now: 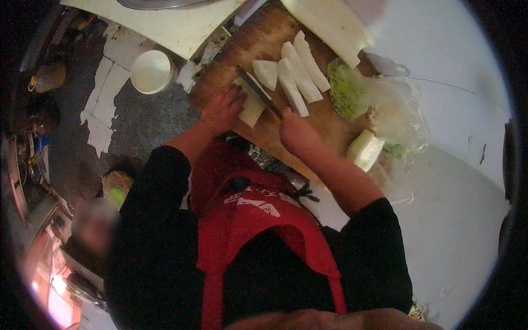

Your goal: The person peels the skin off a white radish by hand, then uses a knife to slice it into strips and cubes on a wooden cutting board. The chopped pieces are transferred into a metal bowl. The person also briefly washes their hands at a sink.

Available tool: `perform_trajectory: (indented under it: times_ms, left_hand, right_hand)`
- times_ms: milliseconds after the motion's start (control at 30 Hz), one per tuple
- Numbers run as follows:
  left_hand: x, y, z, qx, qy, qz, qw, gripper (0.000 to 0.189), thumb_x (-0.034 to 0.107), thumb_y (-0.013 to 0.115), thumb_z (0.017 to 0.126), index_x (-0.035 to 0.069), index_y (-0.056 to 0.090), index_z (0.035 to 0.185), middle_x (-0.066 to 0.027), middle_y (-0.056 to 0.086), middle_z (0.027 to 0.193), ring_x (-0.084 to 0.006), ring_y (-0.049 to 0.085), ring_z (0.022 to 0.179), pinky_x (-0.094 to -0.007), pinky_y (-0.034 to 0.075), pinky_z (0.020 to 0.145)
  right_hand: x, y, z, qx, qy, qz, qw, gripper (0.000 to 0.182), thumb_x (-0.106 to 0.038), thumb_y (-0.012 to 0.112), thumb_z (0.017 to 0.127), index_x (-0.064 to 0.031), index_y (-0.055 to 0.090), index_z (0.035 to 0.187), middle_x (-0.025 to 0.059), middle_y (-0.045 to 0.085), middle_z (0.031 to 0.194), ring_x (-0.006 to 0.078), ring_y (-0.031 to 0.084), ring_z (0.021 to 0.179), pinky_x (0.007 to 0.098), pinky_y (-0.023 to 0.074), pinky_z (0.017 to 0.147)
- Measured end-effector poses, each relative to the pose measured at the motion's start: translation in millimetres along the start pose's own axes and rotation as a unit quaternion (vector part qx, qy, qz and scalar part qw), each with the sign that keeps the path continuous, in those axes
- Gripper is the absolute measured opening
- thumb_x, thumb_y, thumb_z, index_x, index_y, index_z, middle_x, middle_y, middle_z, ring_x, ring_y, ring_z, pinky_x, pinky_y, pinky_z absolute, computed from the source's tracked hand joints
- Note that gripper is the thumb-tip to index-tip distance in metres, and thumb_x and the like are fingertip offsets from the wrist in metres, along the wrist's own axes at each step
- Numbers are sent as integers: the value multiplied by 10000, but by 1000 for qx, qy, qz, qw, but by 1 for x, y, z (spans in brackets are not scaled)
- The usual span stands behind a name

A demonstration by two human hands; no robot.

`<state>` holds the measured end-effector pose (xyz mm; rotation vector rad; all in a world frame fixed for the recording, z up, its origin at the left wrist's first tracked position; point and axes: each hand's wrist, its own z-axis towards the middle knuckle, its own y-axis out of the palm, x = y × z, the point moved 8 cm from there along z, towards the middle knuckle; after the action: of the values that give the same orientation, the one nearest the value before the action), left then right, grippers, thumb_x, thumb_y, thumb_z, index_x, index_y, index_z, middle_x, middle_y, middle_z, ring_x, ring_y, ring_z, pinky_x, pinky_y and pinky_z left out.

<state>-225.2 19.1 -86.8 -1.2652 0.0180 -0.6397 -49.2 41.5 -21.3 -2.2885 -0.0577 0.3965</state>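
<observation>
My right hand [296, 131] grips a kitchen knife [260, 93], its dark blade slanting up and left over a wooden cutting board [264, 33]. Left of the blade, the fingers of my left hand [225, 108] press on a flat pale vegetable piece [252, 109] near the board's front edge. Just past the knife lies a short white vegetable chunk [266, 73]. Beside it are several long peeled white strips, the nearest strip [292, 87] lying close to the blade. A larger pale slab [330, 29] rests along the far edge.
Shredded green vegetable [346, 88] and a clear plastic bag [402, 111] lie at the board's right, by a thick cut chunk [366, 150]. A white bucket [152, 72] stands left, below a pale tabletop [165, 24]. A white wall [449, 62] bounds the right. Another person [95, 227] is at lower left.
</observation>
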Motion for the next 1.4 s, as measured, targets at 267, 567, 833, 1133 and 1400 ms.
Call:
perform_trajectory:
  times_ms: [267, 567, 833, 1133, 1400]
  left_hand:
    - [-12, 22, -3, -23, -6, -16, 1000, 418, 205, 651, 783, 62, 600, 1173, -170, 518, 1258, -352, 485, 1186, -433, 427, 982]
    - [-10, 8, -17, 81, 3, -16, 997, 347, 202, 689, 733, 86, 617, 1051, -103, 571, 1127, -296, 565, 997, -397, 469, 826]
    - [-4, -10, -8, 64, -16, -19, 998, 324, 246, 685, 740, 108, 627, 1027, -76, 579, 1127, -281, 567, 990, -387, 476, 802]
    - [-2, -18, -7, 110, -10, -45, 993, 284, 246, 679, 747, 92, 639, 982, -92, 584, 1114, -290, 555, 1026, -387, 482, 823]
    - [0, -1, -12, 35, -17, -37, 999, 309, 220, 653, 753, 75, 641, 1025, -100, 578, 1126, -297, 552, 1037, -401, 472, 849]
  right_hand:
    - [17, 23, -3, 72, -98, -25, 992, 163, -113, 444, 899, 9, 472, 1003, 250, 598, 901, 452, 609, 803, 531, 490, 691]
    - [-22, -25, -39, 30, -27, -20, 999, 169, -98, 467, 879, 6, 475, 1011, 279, 630, 887, 450, 629, 795, 548, 495, 712]
    - [-24, -26, -42, -49, -61, -87, 993, 182, -49, 443, 867, 39, 425, 1025, 302, 621, 878, 465, 626, 803, 565, 490, 720]
    - [-10, 10, -19, -67, 26, -47, 996, 230, -113, 336, 932, 48, 465, 1035, 317, 618, 902, 484, 606, 862, 562, 472, 776]
    - [-8, 21, -18, 21, -53, -18, 998, 182, -164, 452, 927, -1, 531, 932, 281, 616, 899, 455, 605, 872, 550, 470, 769]
